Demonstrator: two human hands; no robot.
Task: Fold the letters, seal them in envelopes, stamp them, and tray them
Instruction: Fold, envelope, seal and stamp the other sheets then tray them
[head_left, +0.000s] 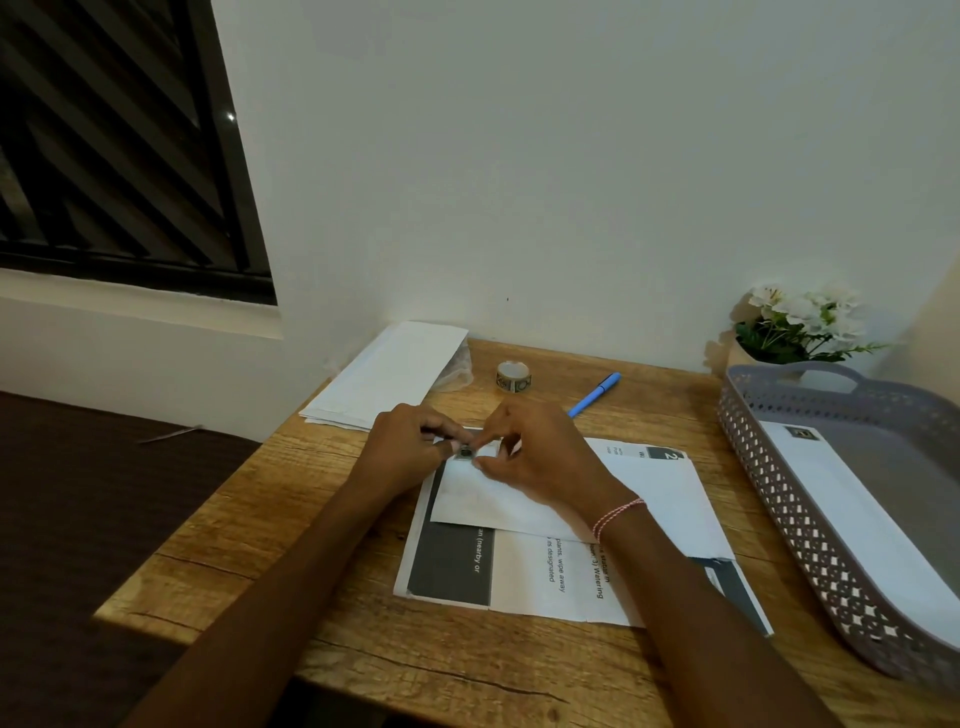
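Wooden desk (363, 649) — pen (594, 395), tape roll (513, 376), tray (779, 499) ring both hands.

Both bare forearms reach forward from the near edge and converge toward the middle, hands nearly meeting. The left hand (410, 441) is curled, knuckles up, thumb and forefinger pinched together at their tips. The right hand (530, 452) faces it — fingers bent, fingertips (480, 464) pressed downward just beside the left thumb. The right wrist carries a thin pink-and-white thread bracelet (615, 517) — the left wrist is bare.
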